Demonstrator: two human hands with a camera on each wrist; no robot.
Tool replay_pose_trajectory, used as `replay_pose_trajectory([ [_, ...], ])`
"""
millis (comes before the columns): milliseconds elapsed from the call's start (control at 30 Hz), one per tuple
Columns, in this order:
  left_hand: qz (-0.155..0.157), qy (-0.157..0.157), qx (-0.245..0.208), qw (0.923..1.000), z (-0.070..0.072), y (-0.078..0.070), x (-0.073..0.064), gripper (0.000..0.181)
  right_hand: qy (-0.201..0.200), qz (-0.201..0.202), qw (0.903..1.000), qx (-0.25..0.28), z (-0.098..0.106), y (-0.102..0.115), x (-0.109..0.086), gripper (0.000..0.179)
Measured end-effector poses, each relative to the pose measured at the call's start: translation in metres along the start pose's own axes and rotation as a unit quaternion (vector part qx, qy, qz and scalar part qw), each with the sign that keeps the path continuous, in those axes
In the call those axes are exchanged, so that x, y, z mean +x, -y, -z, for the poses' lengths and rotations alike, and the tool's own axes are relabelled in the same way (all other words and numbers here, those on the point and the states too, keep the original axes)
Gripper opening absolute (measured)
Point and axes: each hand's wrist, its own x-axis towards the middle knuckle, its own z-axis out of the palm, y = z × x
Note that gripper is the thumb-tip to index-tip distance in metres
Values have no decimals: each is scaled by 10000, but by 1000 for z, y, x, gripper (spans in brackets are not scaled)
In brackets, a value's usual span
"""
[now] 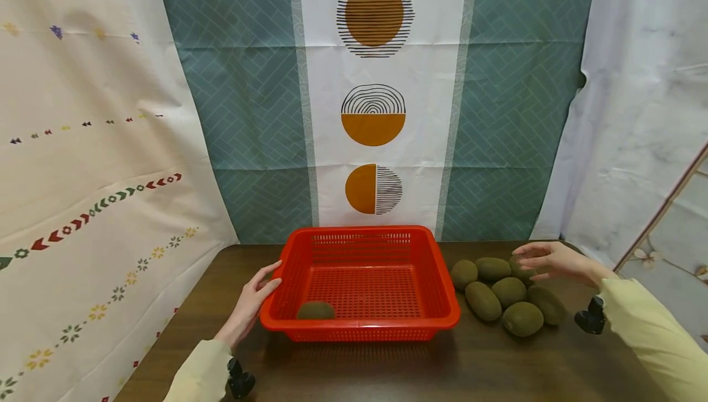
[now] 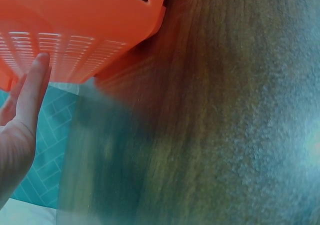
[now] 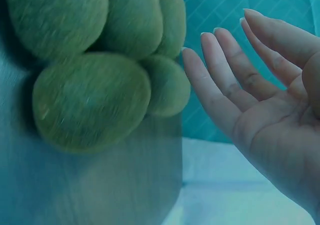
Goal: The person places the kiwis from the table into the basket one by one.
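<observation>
A red plastic basket [image 1: 359, 323] stands on the table, with one kiwi [image 1: 316, 310] inside at its front left corner. My left hand [image 1: 251, 300] is at the basket's left side, fingertips right at the rim. In the left wrist view, its fingers [image 2: 34, 87] lie extended along the slotted wall. To the basket's right, several brown kiwis [image 1: 509, 292] sit in a loose cluster. Over the back right of that cluster is my right hand [image 1: 558, 260], overlapping a kiwi. The right wrist view shows this hand's fingers [image 3: 212, 92] spread and lightly bent, nothing between them.
The dark wooden table [image 1: 487, 368] extends in front of the basket. A green and white patterned cloth [image 1: 381, 144] hangs behind it. Cream cloth [image 1: 110, 205] borders the left side, and a pale marbled cloth [image 1: 636, 113] hangs at the right.
</observation>
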Motion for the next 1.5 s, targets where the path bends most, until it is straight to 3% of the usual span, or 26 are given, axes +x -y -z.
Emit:
replay_pose_trajectory([
  [333, 31, -59, -126, 9999, -1, 1, -2, 46, -54, -83, 9998, -183, 10, -26, -26, 32],
  [500, 30, -55, -82, 9999, 0, 1, -2, 46, -21, -558, 9976, -405, 10, -38, -36, 36],
  [633, -14, -51, -41, 10000, 0, 0, 0, 46, 124, -1081, 9939, -190, 8, -44, -41, 42],
  [767, -8, -56, -17, 10000, 0, 0, 0, 46, 143, -1267, 9917, 148, 4, -49, -42, 47],
  [1167, 6, -6, -132, 9999, -1, 0, -1, 46, -77, -1372, 9905, 105, -7, -52, -41, 54],
  [1367, 6, 2, -132, 9999, -1, 0, 0, 46, 197, -1127, 9933, 188, 0, -47, -43, 52],
  [1500, -1, -3, -141, 9999, 0, 0, 0, 46, 289, -981, 9948, -23, 6, -32, -38, 52],
])
